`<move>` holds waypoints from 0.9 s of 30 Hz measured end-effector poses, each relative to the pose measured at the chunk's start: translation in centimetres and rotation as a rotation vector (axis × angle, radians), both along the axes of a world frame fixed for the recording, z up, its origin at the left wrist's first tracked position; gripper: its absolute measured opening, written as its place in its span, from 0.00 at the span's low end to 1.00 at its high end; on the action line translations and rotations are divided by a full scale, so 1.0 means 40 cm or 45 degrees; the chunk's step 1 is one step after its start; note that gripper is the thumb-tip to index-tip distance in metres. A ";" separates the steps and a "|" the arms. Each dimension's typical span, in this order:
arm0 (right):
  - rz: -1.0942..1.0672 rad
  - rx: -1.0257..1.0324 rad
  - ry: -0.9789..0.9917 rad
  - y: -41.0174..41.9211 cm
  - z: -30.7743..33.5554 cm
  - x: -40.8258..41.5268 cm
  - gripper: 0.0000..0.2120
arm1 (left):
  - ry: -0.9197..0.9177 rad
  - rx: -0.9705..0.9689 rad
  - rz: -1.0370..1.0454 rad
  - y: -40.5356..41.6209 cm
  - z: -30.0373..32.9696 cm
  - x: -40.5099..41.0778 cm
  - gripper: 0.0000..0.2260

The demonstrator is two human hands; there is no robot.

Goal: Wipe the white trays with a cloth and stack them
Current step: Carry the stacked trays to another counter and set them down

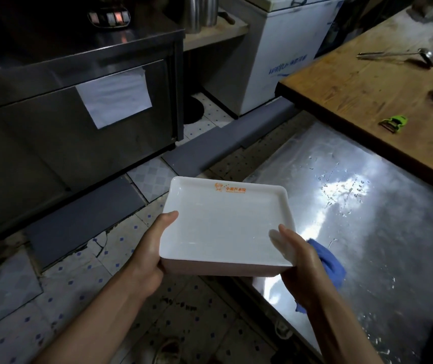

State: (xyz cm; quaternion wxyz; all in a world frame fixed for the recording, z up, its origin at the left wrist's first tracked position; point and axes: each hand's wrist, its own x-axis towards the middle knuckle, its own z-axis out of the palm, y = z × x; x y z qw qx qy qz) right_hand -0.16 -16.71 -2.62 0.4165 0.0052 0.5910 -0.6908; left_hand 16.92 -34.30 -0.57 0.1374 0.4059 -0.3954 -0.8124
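I hold a white rectangular tray (223,222) with an orange logo at its far rim, level in front of me above the floor. My left hand (152,256) grips its left near edge, thumb on the rim and fingers hidden below. My right hand (302,264) grips the tray's right near corner, thumb lying inside the rim. A blue cloth (328,261) is bunched under that hand against the tray's underside, with a scrap of it showing beside the wrist.
A wet steel counter (367,232) lies to the right, beside a wooden table (367,90) with a ladle (404,57) and a green peeler (394,123). A steel cabinet (79,106) stands left, a white freezer (283,53) behind. Tiled floor below.
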 end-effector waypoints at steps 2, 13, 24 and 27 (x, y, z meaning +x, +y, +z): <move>-0.015 0.020 0.004 0.000 0.042 -0.005 0.13 | 0.036 -0.003 0.008 0.005 0.042 0.001 0.11; 0.175 -0.058 0.027 -0.055 0.269 -0.022 0.11 | 0.154 0.060 0.103 -0.015 0.252 0.020 0.12; 0.104 -0.031 0.166 -0.338 0.347 -0.023 0.13 | 0.246 0.068 0.073 -0.300 0.337 0.003 0.15; 0.087 -0.012 0.209 -0.453 0.362 -0.020 0.16 | 0.226 0.018 0.008 -0.443 0.361 -0.019 0.14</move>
